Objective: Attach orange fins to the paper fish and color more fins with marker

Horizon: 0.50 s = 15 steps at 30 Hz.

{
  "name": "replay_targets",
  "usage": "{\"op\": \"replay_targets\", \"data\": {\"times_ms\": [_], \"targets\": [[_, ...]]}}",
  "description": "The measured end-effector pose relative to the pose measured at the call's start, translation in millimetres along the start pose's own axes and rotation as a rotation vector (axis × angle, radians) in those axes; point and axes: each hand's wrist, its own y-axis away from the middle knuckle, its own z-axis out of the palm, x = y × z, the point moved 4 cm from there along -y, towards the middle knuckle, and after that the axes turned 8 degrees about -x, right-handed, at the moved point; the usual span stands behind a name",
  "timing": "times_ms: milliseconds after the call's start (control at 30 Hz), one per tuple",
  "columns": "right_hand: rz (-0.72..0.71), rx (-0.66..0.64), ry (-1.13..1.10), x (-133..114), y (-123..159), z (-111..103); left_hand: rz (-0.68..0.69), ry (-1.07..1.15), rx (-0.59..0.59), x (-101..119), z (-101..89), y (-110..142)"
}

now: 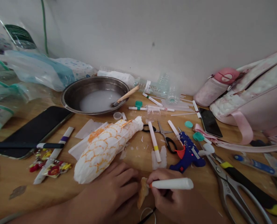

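Observation:
My right hand (173, 199) is closed round a white marker pen (172, 184), its orange tip against a small orange-tinted paper piece (143, 192) on the wooden table. My left hand (110, 193) lies over that piece from the left, fingers curled down and holding it in place. Just beyond my left hand lies a white paper-wrapped fish-like shape (105, 147) with orange scale lines drawn on it.
A metal bowl (68, 96) with milky liquid and a brush stands at the back. A blue glue gun (187, 154), scissors (166, 138), large shears (236, 186), several markers, bottle caps, two phones (33, 130) (209, 122) and a pink bag (257, 96) surround the hands.

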Motion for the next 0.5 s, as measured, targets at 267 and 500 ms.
{"op": "replay_targets", "data": {"times_ms": [267,500], "targets": [[0.035,-0.042,0.037,-0.6,1.2,2.1,-0.004,0.0,0.021,-0.5,-1.0,-1.2],[0.003,-0.005,0.045,-3.6,2.4,1.8,0.013,-0.001,0.049,0.6,0.0,-0.8]]}}
